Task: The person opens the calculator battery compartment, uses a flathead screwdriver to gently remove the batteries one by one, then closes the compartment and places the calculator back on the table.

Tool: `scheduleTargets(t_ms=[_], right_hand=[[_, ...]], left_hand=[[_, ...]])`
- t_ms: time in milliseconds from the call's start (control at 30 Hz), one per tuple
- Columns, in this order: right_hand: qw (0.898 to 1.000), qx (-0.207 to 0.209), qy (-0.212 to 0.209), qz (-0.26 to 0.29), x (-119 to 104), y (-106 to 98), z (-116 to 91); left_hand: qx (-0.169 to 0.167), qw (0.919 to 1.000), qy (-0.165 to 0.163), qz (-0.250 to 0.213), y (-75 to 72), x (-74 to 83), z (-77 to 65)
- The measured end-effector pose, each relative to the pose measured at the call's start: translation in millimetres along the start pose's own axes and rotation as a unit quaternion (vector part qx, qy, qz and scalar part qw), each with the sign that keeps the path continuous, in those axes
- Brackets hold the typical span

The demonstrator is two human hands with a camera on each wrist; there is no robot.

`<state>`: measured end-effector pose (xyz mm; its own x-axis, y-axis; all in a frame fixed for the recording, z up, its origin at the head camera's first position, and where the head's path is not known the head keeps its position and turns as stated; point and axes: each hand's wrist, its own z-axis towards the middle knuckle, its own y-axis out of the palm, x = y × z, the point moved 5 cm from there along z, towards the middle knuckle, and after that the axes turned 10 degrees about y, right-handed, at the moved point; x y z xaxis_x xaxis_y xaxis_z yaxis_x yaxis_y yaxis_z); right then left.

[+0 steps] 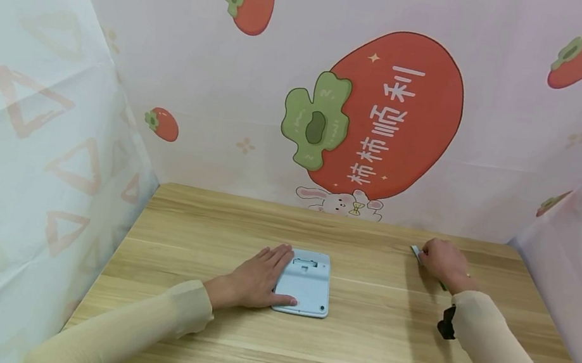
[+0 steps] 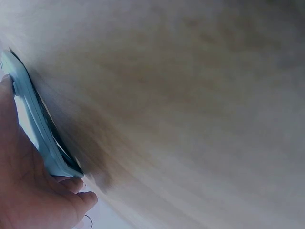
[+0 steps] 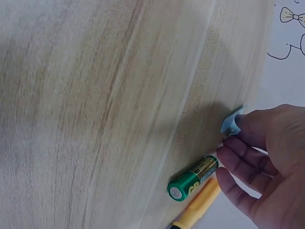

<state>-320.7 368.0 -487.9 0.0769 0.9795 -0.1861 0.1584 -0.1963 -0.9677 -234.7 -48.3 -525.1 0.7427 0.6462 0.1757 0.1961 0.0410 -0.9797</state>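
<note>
A flat, light blue calculator-like device (image 1: 310, 291) lies back side up on the table, with an uncovered battery slot near its far edge. My left hand (image 1: 259, 276) holds it by its left side, thumb on the back and fingers along the far left corner. In the left wrist view its edge (image 2: 35, 119) shows beside the hand. Far to the right, my right hand (image 1: 445, 262) pinches a small light blue battery cover (image 3: 232, 122) just above the tabletop. Close beneath those fingers lies a green battery (image 3: 193, 179).
A yellow-handled tool (image 3: 198, 205) with a dark end lies beside the battery, partly hidden by the fingers. The wooden table (image 1: 356, 346) ends at a printed back sheet (image 1: 248, 161). A black wrist device (image 1: 447, 323) hangs below the right cuff.
</note>
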Motion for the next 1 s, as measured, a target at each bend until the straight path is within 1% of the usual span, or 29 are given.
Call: scheduleTargets(t_ms=[233,500,800,1000], right_hand=[[1.0,0.013,0.001,-0.009,-0.1,2.8,3.3],[0.999,0.048,0.009,-0.006,1.4,1.5,4.6],[0.998,0.061,0.013,-0.013,-1.5,3.1,3.7],[0.997,0.072,0.016,-0.003,-2.6,3.3,4.3]], left_hand=[[-0.001,1.0,0.001,0.0,-0.5,0.7,-1.1],[0.001,1.0,0.004,0.003,-3.5,1.7,-1.5],[0.001,1.0,0.003,0.006,-2.6,1.4,-1.4],[0.002,1.0,0.003,0.008,-2.1,1.6,-0.9]])
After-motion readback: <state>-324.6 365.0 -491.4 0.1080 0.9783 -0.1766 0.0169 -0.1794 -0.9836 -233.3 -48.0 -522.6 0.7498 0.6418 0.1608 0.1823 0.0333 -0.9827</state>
